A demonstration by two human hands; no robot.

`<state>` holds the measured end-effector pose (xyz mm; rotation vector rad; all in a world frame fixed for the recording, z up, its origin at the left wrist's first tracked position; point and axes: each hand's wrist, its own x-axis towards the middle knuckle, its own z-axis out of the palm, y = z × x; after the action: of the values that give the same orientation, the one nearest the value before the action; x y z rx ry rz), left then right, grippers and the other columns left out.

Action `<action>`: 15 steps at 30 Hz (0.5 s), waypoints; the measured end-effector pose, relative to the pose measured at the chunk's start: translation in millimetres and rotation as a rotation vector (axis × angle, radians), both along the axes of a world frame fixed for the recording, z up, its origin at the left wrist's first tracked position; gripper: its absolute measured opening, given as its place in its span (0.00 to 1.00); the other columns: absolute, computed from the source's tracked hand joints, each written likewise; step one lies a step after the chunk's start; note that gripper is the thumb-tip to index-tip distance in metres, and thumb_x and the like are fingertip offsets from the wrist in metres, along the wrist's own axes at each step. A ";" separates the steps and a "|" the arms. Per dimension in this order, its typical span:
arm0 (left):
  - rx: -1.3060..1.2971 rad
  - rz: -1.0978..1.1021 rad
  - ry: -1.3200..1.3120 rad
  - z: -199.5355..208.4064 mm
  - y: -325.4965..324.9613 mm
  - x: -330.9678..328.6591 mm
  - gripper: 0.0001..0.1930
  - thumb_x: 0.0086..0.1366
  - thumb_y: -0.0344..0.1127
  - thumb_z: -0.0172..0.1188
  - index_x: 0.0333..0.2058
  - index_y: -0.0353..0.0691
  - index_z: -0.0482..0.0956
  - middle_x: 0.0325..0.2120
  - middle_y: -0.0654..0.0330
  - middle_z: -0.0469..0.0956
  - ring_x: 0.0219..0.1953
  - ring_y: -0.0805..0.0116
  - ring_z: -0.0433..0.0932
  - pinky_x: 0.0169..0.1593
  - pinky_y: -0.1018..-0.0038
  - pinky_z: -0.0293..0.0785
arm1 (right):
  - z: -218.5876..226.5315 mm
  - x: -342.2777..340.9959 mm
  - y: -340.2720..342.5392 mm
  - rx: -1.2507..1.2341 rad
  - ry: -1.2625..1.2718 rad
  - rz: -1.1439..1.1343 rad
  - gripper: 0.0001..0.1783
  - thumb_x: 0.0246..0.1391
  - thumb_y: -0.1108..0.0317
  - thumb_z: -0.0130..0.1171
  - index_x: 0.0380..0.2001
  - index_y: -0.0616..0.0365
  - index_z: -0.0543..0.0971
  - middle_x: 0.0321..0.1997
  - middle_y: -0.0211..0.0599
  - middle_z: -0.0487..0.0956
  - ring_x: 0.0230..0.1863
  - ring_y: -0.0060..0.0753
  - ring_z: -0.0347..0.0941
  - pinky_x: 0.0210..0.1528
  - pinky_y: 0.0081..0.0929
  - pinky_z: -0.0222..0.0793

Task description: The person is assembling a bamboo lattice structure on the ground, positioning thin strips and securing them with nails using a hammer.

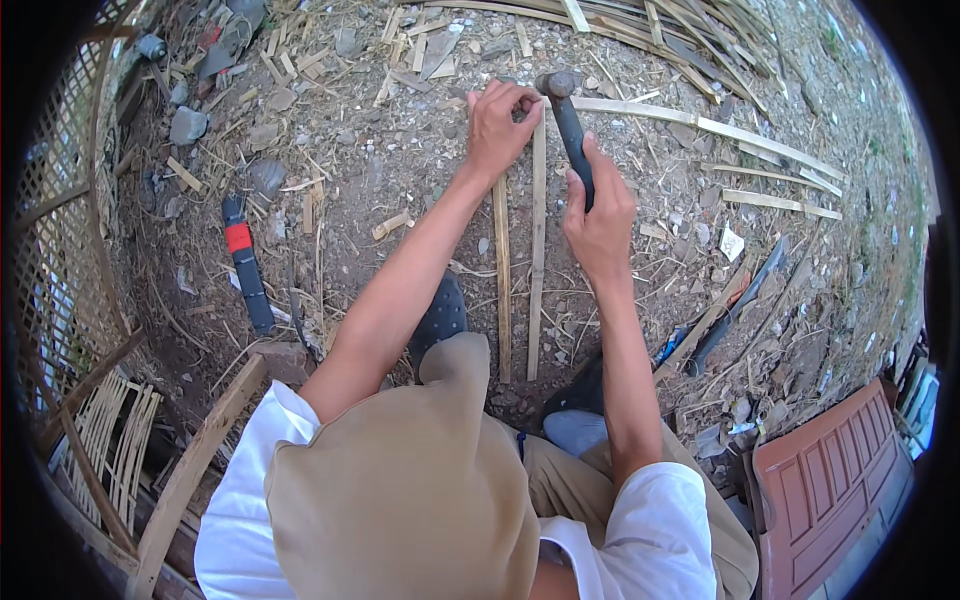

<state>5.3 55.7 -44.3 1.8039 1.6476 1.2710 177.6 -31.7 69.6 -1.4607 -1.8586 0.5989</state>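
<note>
My right hand (600,215) is wrapped round the dark handle of a hammer (573,135). The hammer's metal head is up, just right of my left hand (500,128). The left fingers are curled into a pinch; whatever they hold is too small or hidden to make out. They are at the corner where the far end of a long upright wooden strip (537,250) meets another strip (640,108) that runs off to the right. A second lengthwise strip (502,290) lies just left of the first, its far end near my left wrist.
Bundled strips (690,40) lie at the far right, with loose pieces (780,204) nearer. A black sheath-like object with a red band (240,255) is on the left. A dark-handled blade (740,305) rests at right. Lattice (60,180) and a brown panel (830,480) stand at the sides.
</note>
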 end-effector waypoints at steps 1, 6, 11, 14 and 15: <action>-0.007 0.006 0.013 -0.6 -0.6 -1.2 0.07 0.61 0.31 0.77 0.37 0.40 0.88 0.31 0.64 0.85 0.38 0.65 0.82 0.52 0.62 0.65 | -6.4 2.0 1.4 -0.051 -0.021 0.009 0.28 0.69 0.78 0.62 0.70 0.67 0.76 0.50 0.63 0.84 0.46 0.67 0.85 0.48 0.53 0.80; -0.026 -0.020 -0.032 1.2 1.7 1.5 0.06 0.64 0.33 0.76 0.38 0.42 0.89 0.32 0.64 0.84 0.41 0.63 0.81 0.52 0.60 0.64 | 7.0 -1.7 3.4 -0.001 0.007 -0.011 0.27 0.69 0.78 0.62 0.70 0.67 0.76 0.50 0.64 0.84 0.48 0.69 0.85 0.49 0.55 0.80; -0.043 -0.014 -0.026 -0.9 -0.8 -0.6 0.06 0.64 0.35 0.76 0.37 0.43 0.89 0.31 0.65 0.84 0.41 0.63 0.81 0.53 0.61 0.64 | -1.5 -2.0 1.1 -0.092 -0.021 -0.022 0.27 0.68 0.79 0.63 0.69 0.69 0.77 0.52 0.66 0.84 0.49 0.68 0.85 0.50 0.54 0.81; -0.025 -0.008 -0.014 2.0 1.6 1.4 0.06 0.64 0.34 0.76 0.36 0.43 0.89 0.31 0.65 0.84 0.41 0.63 0.81 0.52 0.60 0.64 | -4.6 -0.9 0.3 -0.036 -0.012 -0.022 0.26 0.68 0.79 0.63 0.69 0.68 0.77 0.52 0.66 0.85 0.48 0.68 0.86 0.50 0.54 0.81; -0.011 -0.011 -0.009 3.0 3.3 1.1 0.06 0.64 0.34 0.76 0.36 0.42 0.89 0.31 0.64 0.84 0.41 0.63 0.81 0.52 0.60 0.64 | -2.0 -2.1 -0.7 -0.004 -0.018 -0.024 0.26 0.68 0.78 0.63 0.69 0.68 0.77 0.53 0.66 0.85 0.48 0.68 0.86 0.50 0.54 0.81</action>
<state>6.4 59.1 -41.4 1.7962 1.6348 1.2610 175.5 -32.4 67.6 -1.4936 -1.8527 0.5801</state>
